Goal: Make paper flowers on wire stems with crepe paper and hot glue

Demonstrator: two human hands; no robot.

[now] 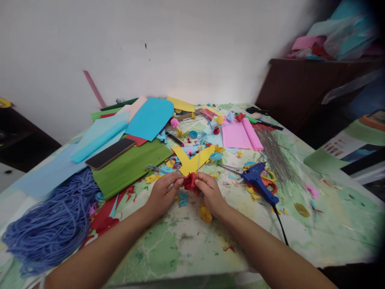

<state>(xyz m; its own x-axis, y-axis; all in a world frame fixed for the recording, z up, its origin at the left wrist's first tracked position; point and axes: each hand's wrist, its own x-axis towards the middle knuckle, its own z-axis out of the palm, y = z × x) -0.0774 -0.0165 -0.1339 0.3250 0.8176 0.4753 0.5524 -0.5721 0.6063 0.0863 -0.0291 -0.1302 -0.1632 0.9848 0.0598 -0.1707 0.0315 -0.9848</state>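
Note:
Between my two hands, over the middle of the table, is a red paper flower (pixel 190 181). The fingertips of my left hand (pixel 167 189) pinch its left side. My right hand (pixel 209 192) grips its right side with thumb and fingers. A thin pale wire (pixel 199 158) rises from beside the flower. Just beyond my hands lies a yellow V-shaped paper piece (pixel 192 162). Below my right hand is a yellow paper flower (pixel 205 214), and a small blue paper scrap (pixel 183 199) lies between my wrists.
A blue glue gun (pixel 259 180) with a black cord rests over scissors (pixel 270 176) at right, near a bundle of wires (pixel 275 154). Blue cord (pixel 57 220), a phone (pixel 110 153), green paper (pixel 132 166) and pink paper (pixel 237 136) lie around. A green-and-white container (pixel 345 144) stands far right.

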